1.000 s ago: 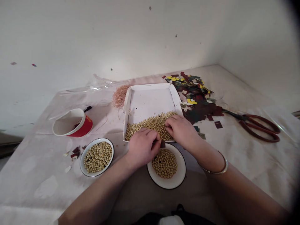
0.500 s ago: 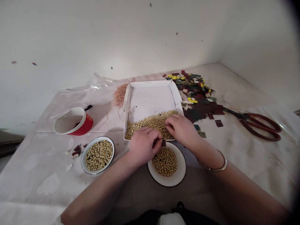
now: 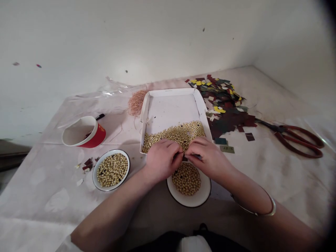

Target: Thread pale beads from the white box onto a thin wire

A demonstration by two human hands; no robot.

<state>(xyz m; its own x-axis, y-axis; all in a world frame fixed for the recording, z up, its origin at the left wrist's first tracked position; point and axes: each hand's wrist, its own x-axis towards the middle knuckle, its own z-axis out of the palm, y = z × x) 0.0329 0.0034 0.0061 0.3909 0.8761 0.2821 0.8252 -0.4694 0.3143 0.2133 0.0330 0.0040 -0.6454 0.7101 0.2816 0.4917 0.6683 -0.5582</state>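
My left hand is closed in a pinch at the near edge of a shallow white box. A small dark red tag, mostly hidden, hangs at its fingertips. Also pinched, my right hand meets the left at the fingertips; what its fingers hold is too small to make out. Pale round beads, a few of them dark, fill the near part of the box. Under my hands stands a dark-rimmed white bowl of similar beads, its far side covered by them.
To the left are a second bead bowl, a red and white paper cup, a black pen and tangled copper-coloured wire. Right of the box lie heaped coloured tags and red-handled scissors.
My right hand has come from the beads in the box down to my left fingertips. My left hand stays near the box edge. The view has shifted slightly.
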